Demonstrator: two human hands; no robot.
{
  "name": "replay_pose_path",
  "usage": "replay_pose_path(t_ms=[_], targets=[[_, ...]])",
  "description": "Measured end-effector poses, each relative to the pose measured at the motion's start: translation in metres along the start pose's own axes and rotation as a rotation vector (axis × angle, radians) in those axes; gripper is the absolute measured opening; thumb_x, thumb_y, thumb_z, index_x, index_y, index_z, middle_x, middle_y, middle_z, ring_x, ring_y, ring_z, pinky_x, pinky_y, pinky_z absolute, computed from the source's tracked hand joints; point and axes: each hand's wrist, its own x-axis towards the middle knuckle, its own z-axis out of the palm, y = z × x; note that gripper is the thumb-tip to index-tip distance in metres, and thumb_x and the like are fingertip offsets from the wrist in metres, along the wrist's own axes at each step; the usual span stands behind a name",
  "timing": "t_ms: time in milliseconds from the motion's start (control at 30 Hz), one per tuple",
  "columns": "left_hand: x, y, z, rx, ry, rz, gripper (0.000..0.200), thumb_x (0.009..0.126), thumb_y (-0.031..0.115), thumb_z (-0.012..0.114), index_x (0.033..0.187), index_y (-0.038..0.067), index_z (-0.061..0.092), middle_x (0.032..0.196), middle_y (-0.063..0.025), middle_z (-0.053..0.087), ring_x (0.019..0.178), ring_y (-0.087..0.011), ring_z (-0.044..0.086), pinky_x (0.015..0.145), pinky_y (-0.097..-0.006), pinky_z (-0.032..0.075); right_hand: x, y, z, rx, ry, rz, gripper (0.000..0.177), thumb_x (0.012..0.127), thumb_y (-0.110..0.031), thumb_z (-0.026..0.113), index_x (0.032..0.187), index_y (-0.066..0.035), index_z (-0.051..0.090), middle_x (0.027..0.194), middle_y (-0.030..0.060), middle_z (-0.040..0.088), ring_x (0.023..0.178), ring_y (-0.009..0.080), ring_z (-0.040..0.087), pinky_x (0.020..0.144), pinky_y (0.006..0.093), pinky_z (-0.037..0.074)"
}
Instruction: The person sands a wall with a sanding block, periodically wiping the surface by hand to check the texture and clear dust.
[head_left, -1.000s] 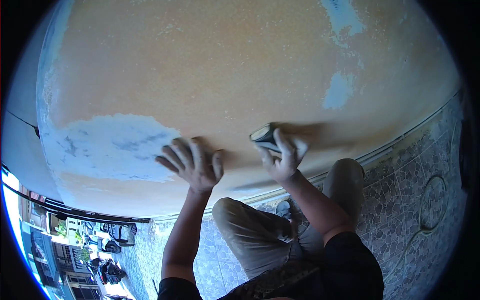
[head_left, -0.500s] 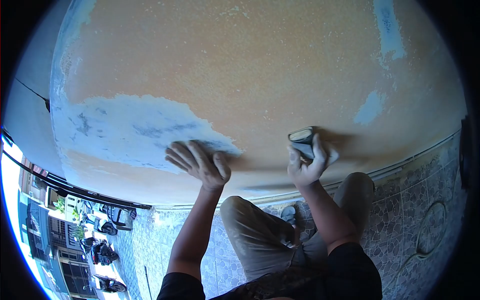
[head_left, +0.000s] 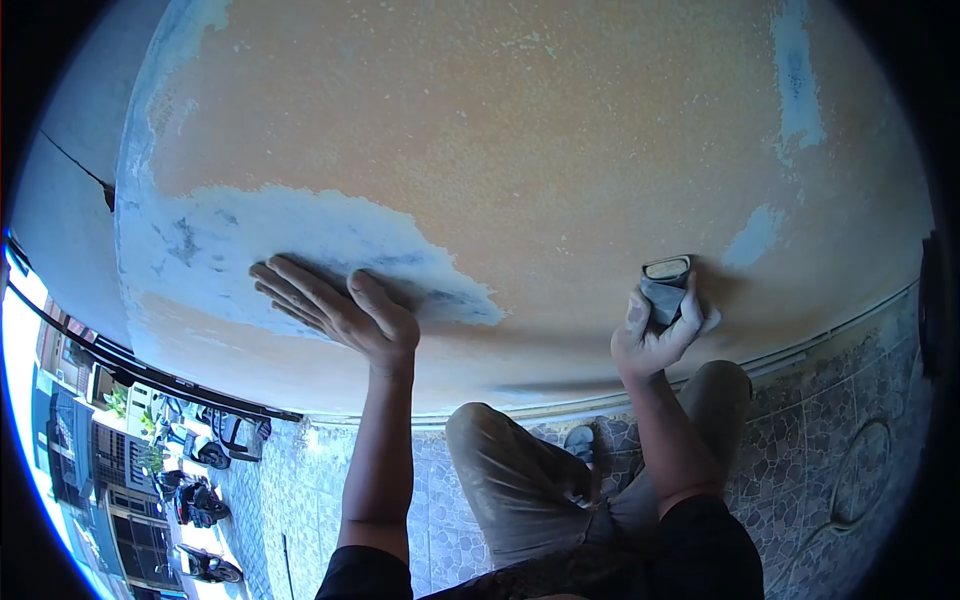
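In front of me is a worn orange-tan surface [head_left: 480, 140] that looks like a wall, with a large pale, whitish-blue patch [head_left: 330, 220] at the left. Against the lower part of that patch lies my left hand [head_left: 350, 315], open, its fingers stretched to the left and the thumb apart. My right hand [head_left: 660, 340] is closed around a sanding block [head_left: 665, 290], a pale core wrapped in dark grey paper. The block is held at the lower right of the surface; whether its far face touches cannot be seen. Pale dust coats the fingers of my right hand.
Smaller pale patches [head_left: 755, 235] mark the right side. Below runs a stone-patterned tiled floor [head_left: 790, 440] with a coiled hose [head_left: 860, 470]. My bent knees [head_left: 500, 450] are close to the surface. Parked motorbikes [head_left: 200, 500] and buildings are at the far left.
My left hand has slid left across the pale patch. My right hand, with the sanding block, has moved to the right. The view has shifted slightly.
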Motion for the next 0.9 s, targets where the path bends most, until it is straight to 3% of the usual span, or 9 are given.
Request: replay_pose_path(t_ms=[100, 200, 267, 367, 500, 600, 700, 800, 900], targets=[[-0.075, 0.002, 0.014, 0.025, -0.161, 0.471, 0.082, 0.097, 0.054, 0.042, 0.157, 0.001, 0.024, 0.163, -0.0299, 0.011, 0.151, -0.0499, 0.004, 0.117, -0.0693, -0.001, -0.026, -0.009, 0.005, -0.069, -0.122, -0.128, 0.062, 0.091, -0.03, 0.075, 0.136, 0.005, 0.049, 0.119, 0.0165, 0.042, 0.106, 0.0276, 0.045, 0.09, 0.0383, 0.046], [-0.073, -0.012, 0.004, 0.055, -0.263, 0.704, 0.088, 0.089, 0.059, 0.06, 0.157, 0.01, 0.032, 0.163, -0.0279, 0.014, 0.152, -0.0466, 0.005, 0.117, -0.0704, 0.0, -0.003, -0.009, -0.002, -0.08, -0.151, -0.23, 0.061, 0.089, -0.029, 0.078, 0.133, 0.003, 0.052, 0.118, 0.0155, 0.044, 0.106, 0.0273, 0.046, 0.089, 0.0383, 0.046], [-0.036, -0.019, -0.018, 0.108, -0.294, 0.637, 0.093, 0.088, 0.059, 0.063, 0.158, 0.008, 0.028, 0.165, -0.0247, 0.013, 0.153, -0.0445, 0.005, 0.118, -0.0689, 0.0, 0.02, -0.009, -0.009, -0.067, -0.099, -0.054, 0.055, 0.09, -0.023, 0.078, 0.131, 0.003, 0.052, 0.117, 0.0157, 0.046, 0.104, 0.0272, 0.05, 0.089, 0.0389, 0.046], [0.027, -0.044, -0.024, 0.05, -0.12, 0.249, 0.087, 0.097, 0.06, 0.048, 0.159, 0.005, 0.02, 0.165, -0.0232, 0.011, 0.153, -0.0432, 0.004, 0.121, -0.0616, 0.002, 0.055, 0.005, -0.018, 0.039, 0.1, 0.127, 0.048, 0.093, -0.018, 0.074, 0.128, 0.007, 0.051, 0.113, 0.0137, 0.047, 0.095, 0.0217, 0.056, 0.077, 0.0319, 0.05], [0.026, -0.018, -0.004, -0.024, 0.043, -0.077, 0.083, 0.102, 0.06, 0.031, 0.16, 0.003, 0.016, 0.165, -0.0245, 0.01, 0.153, -0.0425, 0.004, 0.122, -0.0565, 0.003, 0.02, 0.001, -0.003, 0.05, 0.097, 0.086, 0.049, 0.093, -0.02, 0.073, 0.131, 0.004, 0.052, 0.114, 0.012, 0.047, 0.1, 0.0219, 0.054, 0.083, 0.0351, 0.049], [-0.031, 0.005, 0.007, 0.031, -0.106, 0.338, 0.084, 0.099, 0.062, 0.038, 0.159, 0.005, 0.021, 0.165, -0.0253, 0.008, 0.153, -0.0461, 0.001, 0.12, -0.0641, -0.001, -0.027, -0.017, 0.005, -0.044, -0.172, -0.145, 0.06, 0.084, -0.037, 0.082, 0.131, -0.008, 0.059, 0.11, 0.008, 0.048, 0.102, 0.0233, 0.047, 0.086, 0.0412, 0.04], [-0.052, -0.001, -0.003, 0.075, -0.273, 0.561, 0.088, 0.095, 0.062, 0.051, 0.159, 0.01, 0.022, 0.165, -0.0276, 0.007, 0.152, -0.0494, -0.002, 0.116, -0.0698, -0.005, -0.008, -0.017, 0.003, -0.071, -0.188, -0.232, 0.061, 0.077, -0.041, 0.086, 0.127, -0.014, 0.064, 0.109, 0.0028, 0.049, 0.098, 0.0218, 0.047, 0.084, 0.0399, 0.037], [-0.054, -0.013, -0.021, 0.079, -0.444, 0.515, 0.11, 0.084, 0.063, 0.069, 0.161, 0.011, 0.009, 0.163, -0.0314, -0.01, 0.148, -0.0531, -0.017, 0.111, -0.0747, -0.01, 0.042, 0.0, -0.01, -0.046, 0.083, -0.012, 0.057, 0.086, -0.027, 0.081, 0.129, 0.002, 0.056, 0.112, 0.0131, 0.047, 0.098, 0.0242, 0.051, 0.084, 0.0356, 0.046], [-0.066, -0.006, -0.026, 0.125, -0.613, 0.431, 0.127, 0.077, 0.068, 0.073, 0.16, 0.011, -0.005, 0.157, -0.0372, -0.023, 0.142, -0.0569, -0.027, 0.106, -0.078, -0.014, 0.081, 0.025, -0.041, 0.041, 0.192, 0.309, 0.046, 0.091, -0.018, 0.076, 0.125, 0.005, 0.055, 0.114, 0.0137, 0.047, 0.096, 0.0226, 0.053, 0.079, 0.0325, 0.048]])
